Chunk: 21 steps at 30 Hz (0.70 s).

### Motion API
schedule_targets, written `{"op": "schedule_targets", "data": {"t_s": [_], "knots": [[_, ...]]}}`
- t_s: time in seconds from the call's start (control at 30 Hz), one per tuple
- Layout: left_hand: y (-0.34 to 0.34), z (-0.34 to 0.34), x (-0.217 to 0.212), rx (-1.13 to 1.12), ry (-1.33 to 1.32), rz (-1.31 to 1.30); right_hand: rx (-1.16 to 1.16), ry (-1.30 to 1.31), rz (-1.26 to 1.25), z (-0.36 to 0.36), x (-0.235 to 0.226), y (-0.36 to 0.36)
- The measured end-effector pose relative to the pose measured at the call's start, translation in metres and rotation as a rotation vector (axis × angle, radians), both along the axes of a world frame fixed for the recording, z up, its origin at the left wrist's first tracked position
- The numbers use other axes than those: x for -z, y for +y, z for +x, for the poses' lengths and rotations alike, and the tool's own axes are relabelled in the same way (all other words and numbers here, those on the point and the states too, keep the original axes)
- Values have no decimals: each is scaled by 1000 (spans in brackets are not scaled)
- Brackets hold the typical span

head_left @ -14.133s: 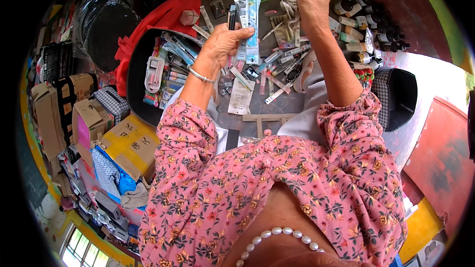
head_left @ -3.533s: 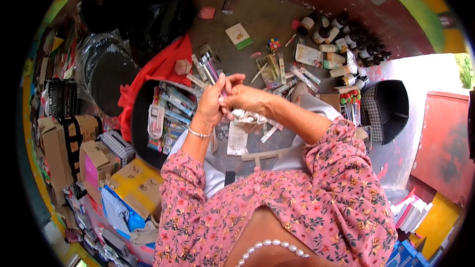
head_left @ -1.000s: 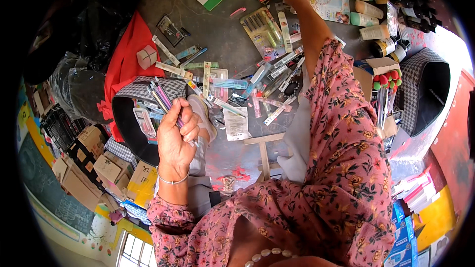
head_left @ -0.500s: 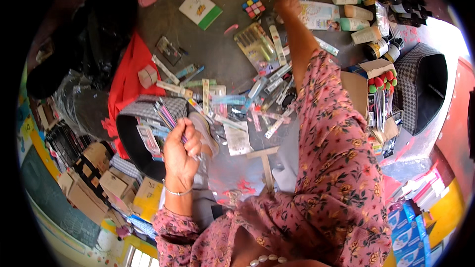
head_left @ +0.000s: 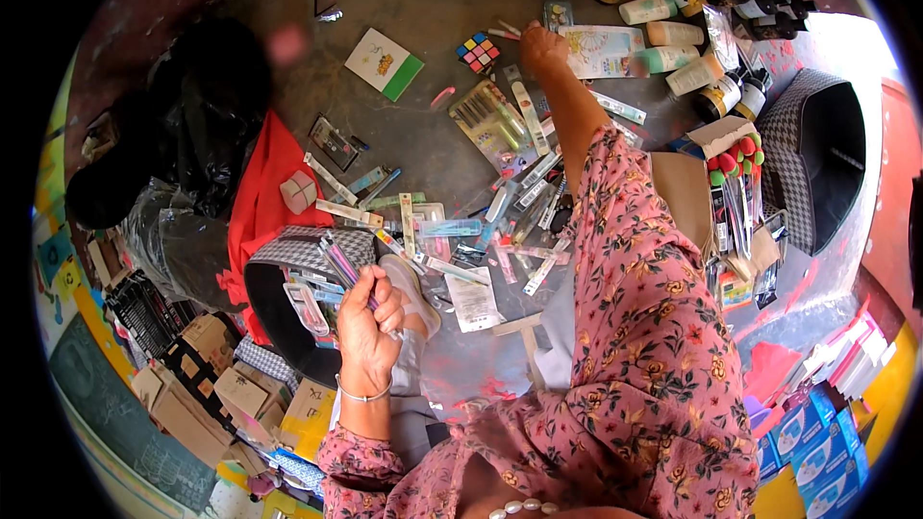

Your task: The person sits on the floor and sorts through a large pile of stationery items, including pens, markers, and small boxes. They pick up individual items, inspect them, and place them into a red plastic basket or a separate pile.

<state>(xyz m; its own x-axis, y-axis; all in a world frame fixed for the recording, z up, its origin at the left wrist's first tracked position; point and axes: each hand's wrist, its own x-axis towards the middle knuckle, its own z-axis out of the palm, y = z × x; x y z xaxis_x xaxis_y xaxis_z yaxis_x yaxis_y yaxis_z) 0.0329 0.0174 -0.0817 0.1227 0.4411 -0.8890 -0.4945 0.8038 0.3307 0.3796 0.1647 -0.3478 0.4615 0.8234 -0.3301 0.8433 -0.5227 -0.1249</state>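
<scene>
My left hand [head_left: 368, 327] is raised over a checkered basket [head_left: 288, 255] and grips a small bundle of pens [head_left: 338, 263] that fan out above the fingers. My right hand [head_left: 540, 46] is stretched far forward to the floor. Its fingers press down beside a flat printed packet [head_left: 604, 50] and a small clear box [head_left: 556, 14]. Whether it grasps anything is hidden by the hand. Between the two hands lies a spread of packaged pens and small tools [head_left: 481, 231] on the grey floor.
A colourful puzzle cube [head_left: 478, 52] and a green-and-white card [head_left: 384, 63] lie ahead. Bottles [head_left: 673, 34] stand at the far right, with a second checkered basket [head_left: 817, 163]. A red cloth [head_left: 264, 183], black bags [head_left: 207, 125] and cardboard boxes [head_left: 192, 384] crowd the left.
My right arm has stretched further forward and the hand now rests on the floor by the packet. My left hand still holds the pens, a little lower in view.
</scene>
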Motion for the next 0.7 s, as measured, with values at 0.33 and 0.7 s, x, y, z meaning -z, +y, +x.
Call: {"op": "schedule_targets", "data": {"t_s": [0.33,0.7], "knots": [[0,-5,7,5,122,75,-460,27,310,-15,-46,-22],[-14,13,10,410,494,259,-534,1582,-399,-198,-211,-150]]}}
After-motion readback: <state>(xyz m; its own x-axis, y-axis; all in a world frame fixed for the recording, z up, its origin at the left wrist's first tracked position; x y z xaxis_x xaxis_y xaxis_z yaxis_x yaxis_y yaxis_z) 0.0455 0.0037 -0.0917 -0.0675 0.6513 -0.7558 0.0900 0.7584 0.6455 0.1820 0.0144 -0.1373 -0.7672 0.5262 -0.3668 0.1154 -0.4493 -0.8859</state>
